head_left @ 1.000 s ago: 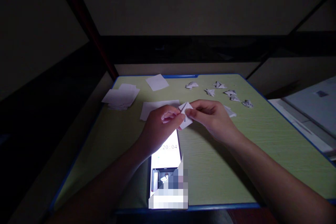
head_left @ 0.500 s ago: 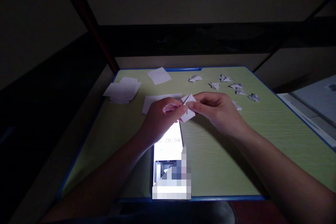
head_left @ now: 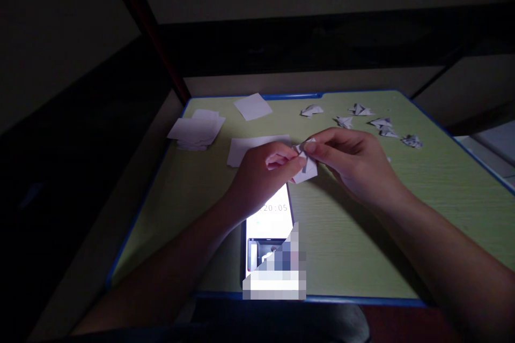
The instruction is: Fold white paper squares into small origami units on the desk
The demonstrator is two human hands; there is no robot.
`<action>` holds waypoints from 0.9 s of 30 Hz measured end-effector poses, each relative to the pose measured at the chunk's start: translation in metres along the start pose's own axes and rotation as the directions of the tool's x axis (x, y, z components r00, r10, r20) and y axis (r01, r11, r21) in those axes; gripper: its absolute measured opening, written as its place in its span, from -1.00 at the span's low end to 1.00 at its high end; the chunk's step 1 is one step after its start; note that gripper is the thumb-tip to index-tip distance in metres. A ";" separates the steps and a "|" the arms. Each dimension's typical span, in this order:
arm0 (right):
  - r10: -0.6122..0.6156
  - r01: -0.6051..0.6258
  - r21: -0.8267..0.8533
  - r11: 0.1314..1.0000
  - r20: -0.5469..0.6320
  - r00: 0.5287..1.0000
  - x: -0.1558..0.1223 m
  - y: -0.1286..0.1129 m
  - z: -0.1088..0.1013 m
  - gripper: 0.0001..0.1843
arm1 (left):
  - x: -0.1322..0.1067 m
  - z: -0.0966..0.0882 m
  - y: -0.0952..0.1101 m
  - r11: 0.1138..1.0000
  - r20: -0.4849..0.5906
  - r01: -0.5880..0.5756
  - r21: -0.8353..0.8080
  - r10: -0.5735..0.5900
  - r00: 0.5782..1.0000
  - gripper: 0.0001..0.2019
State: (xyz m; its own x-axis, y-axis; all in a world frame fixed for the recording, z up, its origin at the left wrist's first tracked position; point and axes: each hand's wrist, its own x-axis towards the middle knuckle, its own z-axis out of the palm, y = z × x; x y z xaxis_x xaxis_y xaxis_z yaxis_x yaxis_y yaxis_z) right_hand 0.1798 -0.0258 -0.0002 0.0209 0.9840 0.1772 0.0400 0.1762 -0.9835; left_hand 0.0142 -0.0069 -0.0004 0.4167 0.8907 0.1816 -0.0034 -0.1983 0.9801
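Observation:
A small piece of folded white paper (head_left: 309, 170) is held up between my two hands above the table. My left hand (head_left: 270, 174) pinches its left side between thumb and fingers. On the upper right, my right hand (head_left: 354, 163) grips it, with the thumb pressing near the top. Fingers cover part of the folds. Below my left hand lies a lit phone (head_left: 267, 225) showing a timer, its lower part blurred out. Behind my left hand a white paper sheet (head_left: 245, 149) lies partly hidden.
A stack of white paper (head_left: 196, 129) lies at the table's left, with a single square sheet (head_left: 253, 106) at the back. Several folded paper pieces (head_left: 360, 110) are scattered at the back right of the green table (head_left: 362, 262), which has a blue edge.
The top of the folded paper, a neat point before, is now bent under my right thumb. The view has shifted slightly, and the phone's timer has advanced.

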 end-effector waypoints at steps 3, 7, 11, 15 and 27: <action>-0.002 0.002 0.007 1.000 0.006 1.000 0.000 0.000 0.000 -0.89 | 0.000 0.000 0.000 1.000 -0.002 -0.005 0.021 0.005 1.000 -0.92; -0.001 0.001 -0.015 1.000 -0.007 1.000 -0.001 0.000 0.000 -0.90 | -0.001 -0.001 -0.001 0.999 -0.001 -0.012 0.048 0.012 1.000 -0.92; 0.007 -0.008 -0.030 1.000 -0.024 1.000 0.000 -0.001 0.001 -0.89 | -0.002 -0.001 -0.002 0.999 0.010 -0.008 0.044 0.007 1.000 -0.92; 0.020 -0.022 -0.034 0.999 -0.067 0.998 -0.001 -0.003 0.002 -0.89 | -0.002 0.000 0.002 0.999 0.014 0.004 0.044 -0.004 1.000 -0.92; 0.023 -0.027 0.044 0.999 0.095 0.995 0.000 -0.002 0.000 -0.87 | 0.001 -0.002 0.004 0.999 -0.086 0.012 -0.033 -0.015 0.996 -0.92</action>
State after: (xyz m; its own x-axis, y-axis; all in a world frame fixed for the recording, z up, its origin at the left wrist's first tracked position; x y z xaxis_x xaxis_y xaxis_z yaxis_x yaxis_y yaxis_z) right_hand 0.1797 -0.0266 0.0020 -0.0734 0.9859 0.1506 -0.0041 0.1508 -0.9886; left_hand 0.0124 -0.0058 0.0037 0.3373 0.9254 0.1729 -0.0285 -0.1736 0.9844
